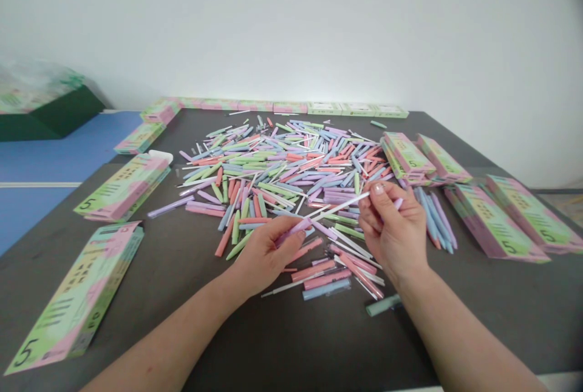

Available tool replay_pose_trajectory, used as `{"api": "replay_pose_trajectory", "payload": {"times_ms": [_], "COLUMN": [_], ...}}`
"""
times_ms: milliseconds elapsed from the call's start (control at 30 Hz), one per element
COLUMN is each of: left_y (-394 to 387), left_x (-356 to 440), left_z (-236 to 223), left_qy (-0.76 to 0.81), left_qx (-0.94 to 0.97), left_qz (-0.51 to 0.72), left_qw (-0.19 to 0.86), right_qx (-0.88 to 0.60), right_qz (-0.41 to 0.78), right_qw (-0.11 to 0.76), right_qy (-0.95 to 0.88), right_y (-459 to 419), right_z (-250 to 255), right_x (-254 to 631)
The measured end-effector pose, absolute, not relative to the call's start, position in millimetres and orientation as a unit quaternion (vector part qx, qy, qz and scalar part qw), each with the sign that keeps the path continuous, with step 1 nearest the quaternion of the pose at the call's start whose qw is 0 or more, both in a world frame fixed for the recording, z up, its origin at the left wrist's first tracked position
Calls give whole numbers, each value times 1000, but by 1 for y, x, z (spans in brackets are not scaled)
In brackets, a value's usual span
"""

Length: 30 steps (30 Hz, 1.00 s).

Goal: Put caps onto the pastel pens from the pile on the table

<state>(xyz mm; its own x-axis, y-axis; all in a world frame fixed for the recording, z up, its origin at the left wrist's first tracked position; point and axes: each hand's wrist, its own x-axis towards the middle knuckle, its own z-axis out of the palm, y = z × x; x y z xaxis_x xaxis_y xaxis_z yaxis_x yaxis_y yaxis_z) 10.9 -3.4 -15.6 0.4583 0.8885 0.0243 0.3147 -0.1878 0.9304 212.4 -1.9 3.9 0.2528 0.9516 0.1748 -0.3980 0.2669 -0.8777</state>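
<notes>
My left hand (pixel 266 253) is closed around a purple pen barrel (pixel 295 230), thumb and fingers pinching it above the pile's near side. In my right hand (pixel 397 231) a thin white pen refill (pixel 342 204) is pinched between thumb and forefinger. The refill slants down to the left, its lower end close to the tip of the barrel; whether it is inside cannot be made out. A small purple pen part (pixel 399 202) also shows among the right fingers. Beneath both hands lie pink pen barrels (pixel 325 278), a blue barrel (pixel 327 290) and loose white refills.
A wide heap of coloured pen parts (pixel 273 164) covers the middle of the dark table (pixel 291 343). Pen boxes (pixel 82 289) line the left, stacked boxes (pixel 498 222) the right, and a row of boxes (pixel 291 107) the back. A green bin (pixel 54 110) stands far left.
</notes>
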Motion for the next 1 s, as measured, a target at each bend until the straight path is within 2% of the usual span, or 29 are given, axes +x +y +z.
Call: {"api": "replay_pose_trajectory", "payload": {"times_ms": [233,500,733,1000], "left_y": [-4,-3,-5,-6], "left_x": [12,11,9,10], "left_z": [-14,-16,-17,-21], "left_qy": [414,414,437,435], "left_qx": [726,746,755,753], "left_qz": [304,297,281,298], "left_qw": [458,428,400,395], "right_qx": [-402,-409,-413,-416], "right_qz": [485,571,547,592], "right_qw": [671,581,590,569], "right_qy": [-391,-411,-427,-391], "right_y": [-4,-6,-4,-5], "right_z": [-1,-12,-11,-11], "right_x": [207,200,204,198]}}
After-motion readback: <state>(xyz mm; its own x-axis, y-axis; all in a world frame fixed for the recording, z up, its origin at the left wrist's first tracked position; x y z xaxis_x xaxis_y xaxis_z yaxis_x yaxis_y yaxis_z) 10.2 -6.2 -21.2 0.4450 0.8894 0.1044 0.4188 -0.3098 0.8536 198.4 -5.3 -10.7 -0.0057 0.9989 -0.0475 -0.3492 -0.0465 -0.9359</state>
